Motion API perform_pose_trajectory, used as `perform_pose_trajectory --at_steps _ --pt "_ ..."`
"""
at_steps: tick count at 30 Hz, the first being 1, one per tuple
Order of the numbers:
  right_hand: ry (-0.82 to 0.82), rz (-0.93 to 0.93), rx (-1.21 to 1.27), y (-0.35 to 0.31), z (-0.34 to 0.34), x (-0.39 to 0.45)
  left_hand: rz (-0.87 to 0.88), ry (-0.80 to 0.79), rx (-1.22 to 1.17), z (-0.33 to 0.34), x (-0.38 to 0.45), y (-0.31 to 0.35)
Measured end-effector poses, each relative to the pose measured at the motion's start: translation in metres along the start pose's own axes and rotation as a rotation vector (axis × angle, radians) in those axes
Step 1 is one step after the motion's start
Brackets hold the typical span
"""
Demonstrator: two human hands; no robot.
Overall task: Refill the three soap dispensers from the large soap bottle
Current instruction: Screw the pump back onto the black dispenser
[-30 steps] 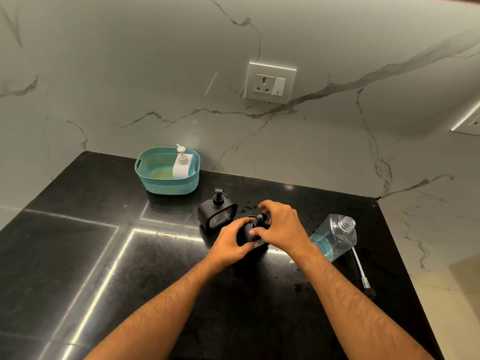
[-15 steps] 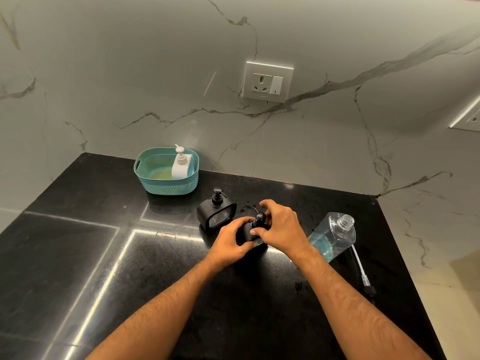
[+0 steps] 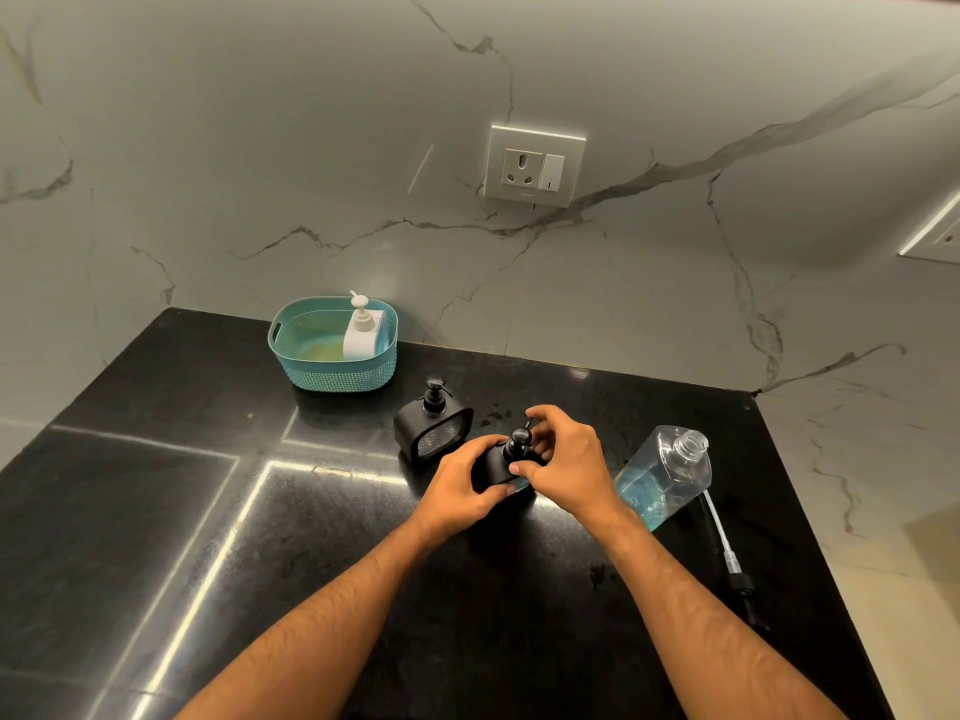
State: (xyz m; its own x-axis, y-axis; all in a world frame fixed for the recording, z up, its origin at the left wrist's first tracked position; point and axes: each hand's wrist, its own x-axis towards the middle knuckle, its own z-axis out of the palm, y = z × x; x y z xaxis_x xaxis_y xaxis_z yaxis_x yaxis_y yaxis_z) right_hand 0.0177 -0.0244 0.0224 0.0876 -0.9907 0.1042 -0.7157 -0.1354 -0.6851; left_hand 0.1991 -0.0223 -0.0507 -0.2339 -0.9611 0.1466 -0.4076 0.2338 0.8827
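The left hand (image 3: 457, 491) wraps its fingers and thumb around the body of a small black dispenser (image 3: 496, 467) standing on the black worktop (image 3: 156, 511); that is a closed grip on the dispenser's side. The right hand (image 3: 563, 462) curls over the same dispenser from the other side, thumb and fingertips pinching its black pump head (image 3: 519, 440) at the top.

Taking this held dispenser as the landmark: a 2nd black dispenser (image 3: 434, 426) stands upright just behind it and to its left, apart from both hands, its pump fitted. Farther behind and to the left, near the marble wall (image 3: 311, 148), sits a teal basket (image 3: 332, 374) with a white dispenser (image 3: 362, 330) standing upright inside against its right wall. Close to the landmark's right, partly hidden by the right wrist, the large clear soap bottle (image 3: 667, 472) lies tilted on the worktop with its neck open and pointing away from the person; blue liquid pools in its lower part. Beyond the bottle, farther right, a loose pump with a long clear tube (image 3: 719, 532) lies on the worktop, its dark head toward the near edge. A socket plate (image 3: 535, 166) is set in the wall well behind the landmark.
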Motion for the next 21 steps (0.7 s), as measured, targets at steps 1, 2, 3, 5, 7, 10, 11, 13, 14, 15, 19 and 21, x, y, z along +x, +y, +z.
perform_pose_trajectory --at_steps 1,2,3,5,7,10,11,13,14,15,19,21 --pt "-0.001 0.005 0.006 0.0013 -0.0003 -0.0007 0.002 -0.001 0.0 0.0001 0.0 -0.0001" --pt "-0.001 0.011 0.012 0.0027 -0.0005 -0.001 0.001 -0.001 -0.001 0.0001 0.0 -0.0001" --pt "0.003 0.017 0.016 0.0043 -0.001 -0.0015 0.002 0.0 -0.002 0.0003 -0.0001 0.0001" --pt "0.017 0.026 0.028 0.0059 -0.0015 -0.0014 -0.001 0.001 -0.003 0.0004 -0.0004 0.0003" --pt "0.02 0.025 0.069 0.0056 -0.0015 0.0 -0.005 0.004 -0.001 0.0005 -0.0004 0.0004" --pt "-0.01 0.009 0.105 0.0036 -0.0005 0.0026 -0.005 0.002 0.003 0.0005 -0.0006 0.0004" --pt "-0.019 0.003 0.103 0.003 0.0001 0.003 -0.005 0.001 0.004 0.0005 -0.0006 0.0003" --pt "-0.028 -0.006 0.086 0.0025 0.0014 0.0035 -0.006 -0.001 0.004 0.0005 -0.0006 0.0" --pt "-0.027 -0.009 0.072 0.0024 0.0022 0.0037 -0.005 -0.001 0.006 0.0003 -0.0004 -0.0001" --pt "-0.023 -0.011 0.059 0.0021 0.0028 0.0035 -0.004 0.0 0.008 0.0003 -0.0003 -0.0002" --pt "-0.017 -0.038 -0.013 0.0031 0.003 0.0027 0.005 0.006 0.004 0.0005 -0.0002 0.0005" --pt "-0.024 -0.045 -0.052 0.0046 0.0014 0.0016 0.008 0.007 -0.005 0.0009 -0.0002 0.0008"
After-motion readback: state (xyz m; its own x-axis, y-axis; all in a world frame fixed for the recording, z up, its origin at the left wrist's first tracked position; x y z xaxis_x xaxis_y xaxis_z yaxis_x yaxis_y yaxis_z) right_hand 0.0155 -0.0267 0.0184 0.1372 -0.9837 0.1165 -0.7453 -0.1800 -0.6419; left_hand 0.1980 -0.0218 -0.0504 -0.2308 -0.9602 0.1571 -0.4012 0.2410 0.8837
